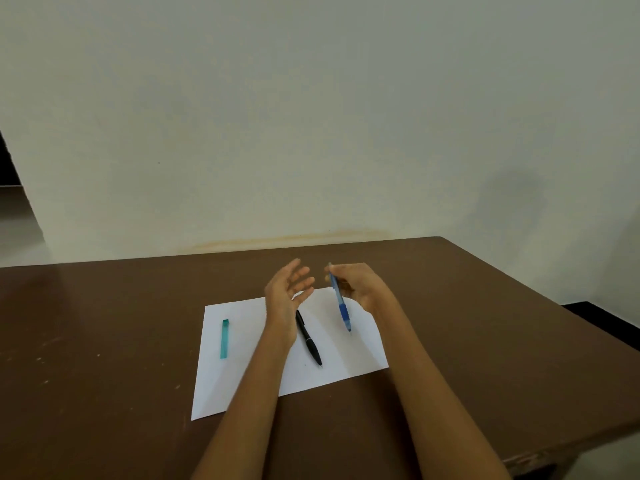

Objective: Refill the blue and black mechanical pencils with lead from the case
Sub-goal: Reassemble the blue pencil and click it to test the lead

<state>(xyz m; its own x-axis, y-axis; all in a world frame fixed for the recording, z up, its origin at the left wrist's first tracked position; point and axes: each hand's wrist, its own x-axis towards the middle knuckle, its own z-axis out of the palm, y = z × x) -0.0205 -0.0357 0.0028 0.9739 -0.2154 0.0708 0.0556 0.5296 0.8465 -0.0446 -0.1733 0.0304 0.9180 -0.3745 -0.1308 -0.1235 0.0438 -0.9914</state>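
My right hand [356,287] holds the blue mechanical pencil [341,303] lifted off the paper, tip pointing down towards me. My left hand [287,289] hovers beside it with palm up and fingers spread, holding nothing. Flat on the white sheet of paper [242,375] lies the black mechanical pencil [309,341], its upper end hidden behind my left wrist. The teal lead case [224,338] rests on the left part of the sheet, apart from both hands.
A brown table [104,341] carries the sheet; its right edge [554,299] runs diagonally at the right. A pale wall [311,133] stands right behind the table's far edge.
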